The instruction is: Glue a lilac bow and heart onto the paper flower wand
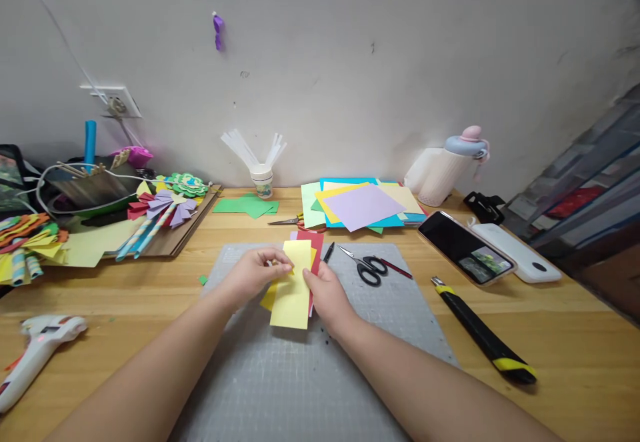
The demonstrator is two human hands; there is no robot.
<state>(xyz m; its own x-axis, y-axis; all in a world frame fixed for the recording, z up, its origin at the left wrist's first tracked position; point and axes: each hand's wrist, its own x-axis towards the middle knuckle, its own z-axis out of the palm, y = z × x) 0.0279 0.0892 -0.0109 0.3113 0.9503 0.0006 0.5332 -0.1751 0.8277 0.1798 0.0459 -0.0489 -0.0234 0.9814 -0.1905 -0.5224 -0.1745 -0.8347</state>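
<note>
Over the grey cutting mat, both of my hands hold strips of coloured paper. A pale yellow paper strip is in front, with deeper yellow, red and lilac pieces partly hidden behind it. My left hand pinches the stack at its left edge with thumb and forefinger. On the right edge, my right hand grips the papers, thumb on the front. Just beyond my right hand lie black-handled scissors, a black pen and a dark red pen.
Coloured paper sheets, green paper and a cup of white sticks stand near the wall. Paper flowers and a glue gun are left. A phone, a utility knife and a bottle are right.
</note>
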